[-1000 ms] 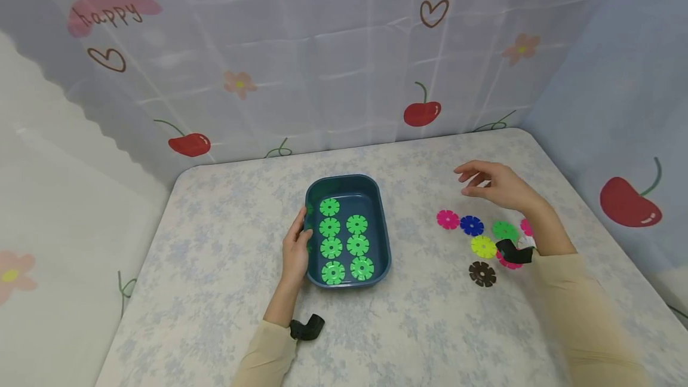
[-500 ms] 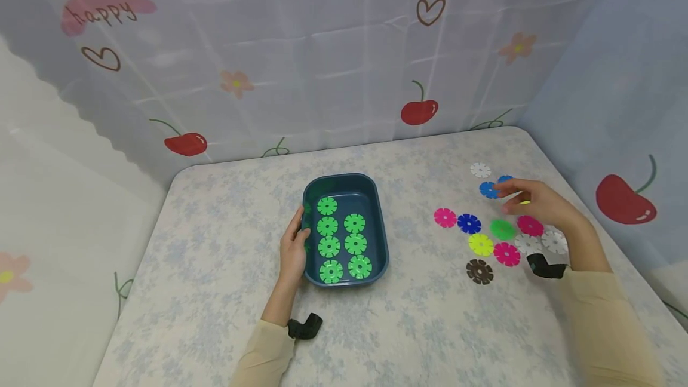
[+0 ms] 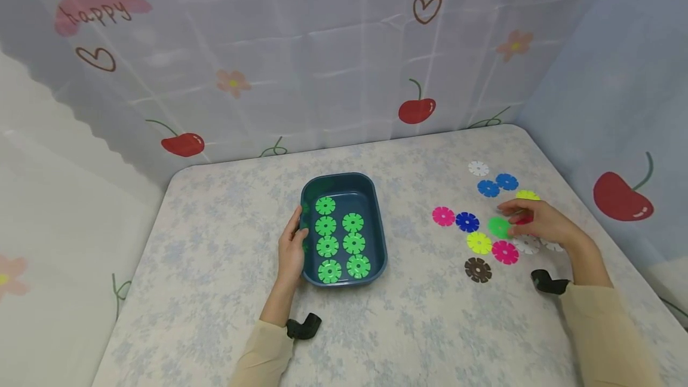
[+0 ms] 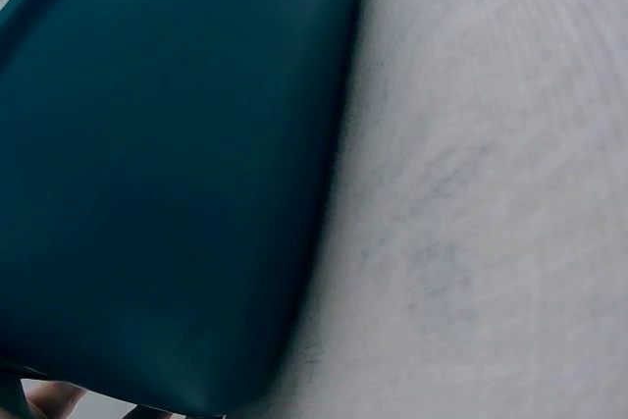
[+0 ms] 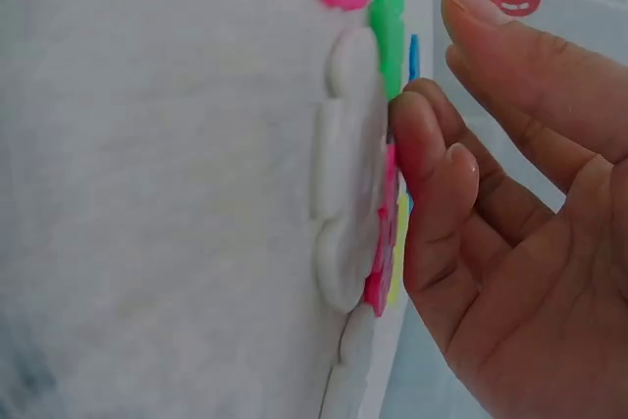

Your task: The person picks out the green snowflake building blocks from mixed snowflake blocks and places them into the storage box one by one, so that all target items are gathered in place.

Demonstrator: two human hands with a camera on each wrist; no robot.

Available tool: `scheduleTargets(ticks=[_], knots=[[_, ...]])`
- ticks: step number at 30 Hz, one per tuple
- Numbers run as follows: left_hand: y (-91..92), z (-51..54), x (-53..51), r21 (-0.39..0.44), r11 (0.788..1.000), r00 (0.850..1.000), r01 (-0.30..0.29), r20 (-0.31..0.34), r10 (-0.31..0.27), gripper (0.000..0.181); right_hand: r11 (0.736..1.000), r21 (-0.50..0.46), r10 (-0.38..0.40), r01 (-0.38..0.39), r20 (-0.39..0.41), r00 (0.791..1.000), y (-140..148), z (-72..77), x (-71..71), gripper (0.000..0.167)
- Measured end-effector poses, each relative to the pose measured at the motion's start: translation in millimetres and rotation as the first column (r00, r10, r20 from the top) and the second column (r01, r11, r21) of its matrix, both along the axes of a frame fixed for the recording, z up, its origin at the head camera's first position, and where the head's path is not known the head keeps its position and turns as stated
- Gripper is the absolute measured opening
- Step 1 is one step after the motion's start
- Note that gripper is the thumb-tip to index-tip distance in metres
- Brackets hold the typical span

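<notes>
In the head view a dark teal plastic tray [image 3: 344, 285] stands on the table and bears several green notched discs [image 3: 325, 226] in two columns. My left hand [image 3: 291, 252] grips its left wall, thumb over the rim and fingers along the outside. The tray's side [image 4: 167, 174] fills much of the left wrist view. My right hand [image 3: 543, 223] is over the loose discs at the right, fingers loosely bent, with nothing held. Its thumb is beside a green disc [image 3: 498, 227], and it partly covers a pink disc. A white disc [image 5: 353, 174] is close to the fingers in the right wrist view.
Around the right hand lie pink [image 3: 505, 252], yellow [image 3: 479, 243], dark blue [image 3: 467, 221], brown [image 3: 478, 270], white [image 3: 478, 168] and lighter blue discs [image 3: 488, 188]. A printed curtain [image 3: 322, 76] hangs behind the table [image 3: 226, 226].
My right hand has moved right and then toward me, from behind the pink and dark blue discs to over the green disc. My left hand stays at the tray.
</notes>
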State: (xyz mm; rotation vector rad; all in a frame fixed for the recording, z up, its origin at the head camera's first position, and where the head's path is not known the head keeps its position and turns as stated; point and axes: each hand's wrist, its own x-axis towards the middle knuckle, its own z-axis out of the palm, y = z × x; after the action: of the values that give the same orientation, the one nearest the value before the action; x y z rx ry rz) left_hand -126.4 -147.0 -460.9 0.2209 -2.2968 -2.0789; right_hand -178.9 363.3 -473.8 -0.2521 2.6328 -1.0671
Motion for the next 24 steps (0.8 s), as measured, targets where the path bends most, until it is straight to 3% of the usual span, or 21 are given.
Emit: scheduleTargets(ticks=[11, 24], knots=[[-0.4, 3.6, 2.9, -0.004, 1.000, 1.000, -0.005, 0.002, 0.005, 0.051, 0.998, 0.058, -0.016, 0.019, -0.057, 0.998, -4.4, -9.5, 4.5, 0.055], [-0.4, -1.0, -0.3, -0.001, 1.000, 1.000, 0.004, -0.009, -0.005, 0.052, 0.998, 0.064, 0.001, -0.001, -0.010, 1.000, -8.9, -8.5, -3.6, 0.052]])
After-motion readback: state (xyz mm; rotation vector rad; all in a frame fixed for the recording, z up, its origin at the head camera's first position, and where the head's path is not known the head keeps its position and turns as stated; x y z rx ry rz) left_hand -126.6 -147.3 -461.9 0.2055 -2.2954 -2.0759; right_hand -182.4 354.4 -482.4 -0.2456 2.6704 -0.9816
